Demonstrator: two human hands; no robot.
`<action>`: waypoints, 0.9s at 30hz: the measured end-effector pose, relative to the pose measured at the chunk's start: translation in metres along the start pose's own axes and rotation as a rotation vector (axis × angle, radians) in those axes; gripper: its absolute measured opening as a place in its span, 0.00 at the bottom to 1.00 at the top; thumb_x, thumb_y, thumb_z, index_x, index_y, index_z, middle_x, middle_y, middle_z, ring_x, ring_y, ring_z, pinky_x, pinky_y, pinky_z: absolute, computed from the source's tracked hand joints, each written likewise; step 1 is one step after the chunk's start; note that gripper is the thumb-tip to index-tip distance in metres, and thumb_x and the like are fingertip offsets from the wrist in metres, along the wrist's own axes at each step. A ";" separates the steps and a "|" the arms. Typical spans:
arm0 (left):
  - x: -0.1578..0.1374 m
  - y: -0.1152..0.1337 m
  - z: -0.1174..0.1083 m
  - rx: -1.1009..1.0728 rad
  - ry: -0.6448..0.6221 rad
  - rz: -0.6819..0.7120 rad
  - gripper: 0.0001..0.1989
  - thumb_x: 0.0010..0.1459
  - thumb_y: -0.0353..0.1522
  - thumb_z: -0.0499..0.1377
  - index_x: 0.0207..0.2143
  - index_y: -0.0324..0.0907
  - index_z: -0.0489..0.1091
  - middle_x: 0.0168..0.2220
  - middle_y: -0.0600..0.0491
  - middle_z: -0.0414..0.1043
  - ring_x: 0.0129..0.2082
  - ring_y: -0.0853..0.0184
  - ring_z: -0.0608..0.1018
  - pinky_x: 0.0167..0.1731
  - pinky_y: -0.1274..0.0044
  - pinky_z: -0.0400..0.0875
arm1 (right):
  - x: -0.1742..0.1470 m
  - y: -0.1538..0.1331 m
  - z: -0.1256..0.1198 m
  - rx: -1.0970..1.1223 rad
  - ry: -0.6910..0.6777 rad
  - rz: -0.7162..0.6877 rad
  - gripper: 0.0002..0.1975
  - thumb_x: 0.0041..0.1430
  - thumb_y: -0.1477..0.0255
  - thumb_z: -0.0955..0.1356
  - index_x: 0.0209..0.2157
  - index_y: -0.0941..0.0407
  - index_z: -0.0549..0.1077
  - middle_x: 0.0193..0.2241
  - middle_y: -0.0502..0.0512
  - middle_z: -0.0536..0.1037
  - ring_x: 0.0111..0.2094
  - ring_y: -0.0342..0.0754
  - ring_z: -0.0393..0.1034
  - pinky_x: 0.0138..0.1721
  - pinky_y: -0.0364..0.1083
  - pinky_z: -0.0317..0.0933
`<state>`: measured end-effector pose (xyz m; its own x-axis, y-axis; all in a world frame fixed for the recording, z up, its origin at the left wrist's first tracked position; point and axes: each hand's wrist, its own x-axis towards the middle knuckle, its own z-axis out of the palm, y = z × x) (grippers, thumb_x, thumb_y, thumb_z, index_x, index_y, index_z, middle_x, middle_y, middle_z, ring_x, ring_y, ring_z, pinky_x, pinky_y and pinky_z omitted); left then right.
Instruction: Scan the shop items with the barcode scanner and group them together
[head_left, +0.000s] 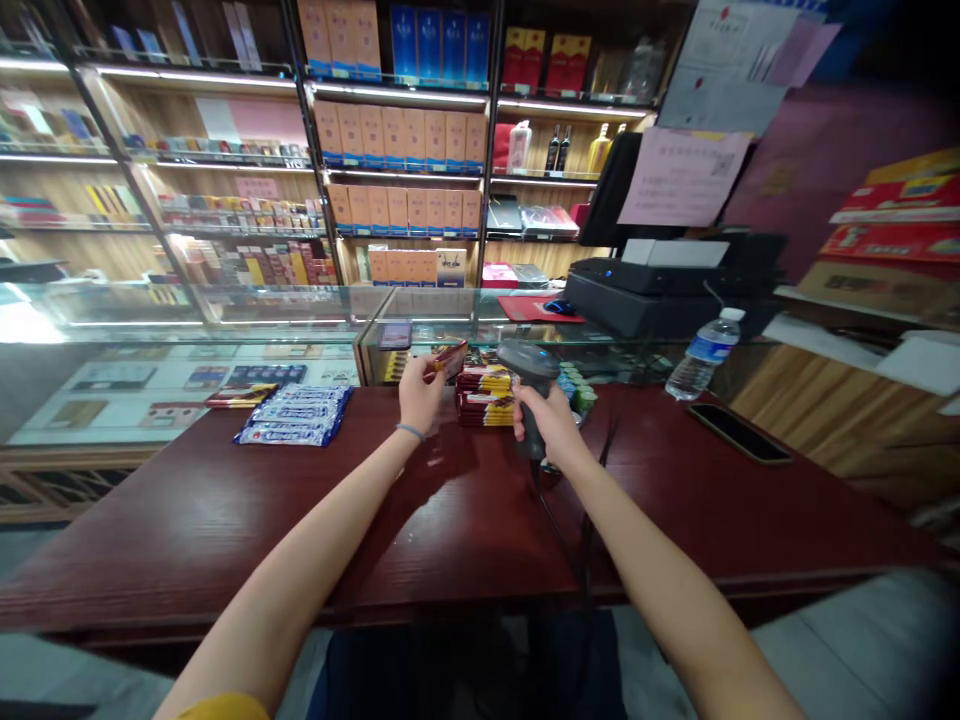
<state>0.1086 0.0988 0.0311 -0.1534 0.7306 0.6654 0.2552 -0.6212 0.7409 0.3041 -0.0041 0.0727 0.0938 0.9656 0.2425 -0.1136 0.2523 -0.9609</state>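
My left hand [421,393] pinches a small dark red packet [452,360], lifted above the counter just left of a pile. In my right hand [553,420] is a grey barcode scanner [529,362], its head tilted up and its fingers wrapped round the handle. A black cable [551,515] runs down from the scanner across the wood. Between both hands lies a stack of red and yellow packets [484,398]. Behind the scanner, partly hidden, stand several green-topped containers [576,388].
Blue and white packets [296,415] lie at the left, with red and yellow packets [241,396] beside them. A water bottle [705,355] and a phone [740,433] are at the right. Beyond the wooden counter [300,530] are a glass case [300,350] and a monitor [611,190].
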 end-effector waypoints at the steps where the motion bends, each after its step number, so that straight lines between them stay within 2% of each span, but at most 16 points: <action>1: -0.003 0.003 0.003 0.101 -0.051 0.083 0.05 0.59 0.31 0.59 0.39 0.45 0.73 0.38 0.50 0.71 0.42 0.63 0.75 0.45 0.72 0.72 | 0.001 0.000 -0.002 0.001 0.013 0.004 0.11 0.54 0.63 0.71 0.32 0.52 0.65 0.14 0.40 0.69 0.10 0.40 0.61 0.10 0.39 0.57; 6: -0.018 0.011 0.022 0.459 -0.331 0.367 0.15 0.64 0.30 0.53 0.49 0.47 0.74 0.38 0.48 0.68 0.42 0.61 0.72 0.47 0.72 0.68 | 0.003 -0.003 -0.008 0.016 0.060 0.004 0.11 0.53 0.64 0.70 0.31 0.52 0.65 0.14 0.41 0.69 0.10 0.40 0.61 0.10 0.39 0.57; 11: -0.027 0.005 0.043 0.624 -0.516 0.491 0.14 0.66 0.33 0.52 0.47 0.48 0.76 0.39 0.45 0.68 0.41 0.60 0.72 0.43 0.71 0.68 | 0.005 -0.008 -0.012 0.033 0.091 -0.004 0.11 0.52 0.64 0.70 0.30 0.52 0.64 0.14 0.41 0.69 0.10 0.41 0.62 0.10 0.40 0.57; 17: -0.035 0.005 0.060 0.649 -0.620 0.504 0.15 0.65 0.31 0.54 0.51 0.48 0.74 0.40 0.44 0.69 0.43 0.58 0.72 0.44 0.68 0.67 | 0.005 -0.011 -0.013 0.054 0.107 0.006 0.10 0.52 0.65 0.70 0.30 0.52 0.64 0.13 0.41 0.68 0.09 0.40 0.61 0.09 0.40 0.56; 22: -0.043 0.010 0.063 0.802 -0.678 0.543 0.17 0.66 0.32 0.53 0.55 0.48 0.70 0.44 0.45 0.70 0.46 0.58 0.72 0.44 0.68 0.68 | 0.005 -0.012 -0.012 0.048 0.113 0.006 0.09 0.52 0.65 0.69 0.29 0.52 0.64 0.13 0.41 0.68 0.09 0.41 0.61 0.10 0.40 0.57; 27: -0.042 0.010 0.055 0.793 -0.635 0.570 0.18 0.67 0.33 0.52 0.58 0.46 0.68 0.47 0.46 0.71 0.47 0.59 0.72 0.47 0.69 0.69 | 0.006 -0.010 -0.011 0.037 0.119 -0.008 0.09 0.52 0.65 0.69 0.29 0.53 0.65 0.13 0.41 0.68 0.09 0.40 0.61 0.09 0.40 0.56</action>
<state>0.1698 0.0775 0.0060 0.6246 0.5526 0.5518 0.6929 -0.7181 -0.0652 0.3169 -0.0015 0.0826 0.2117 0.9499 0.2299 -0.1490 0.2639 -0.9530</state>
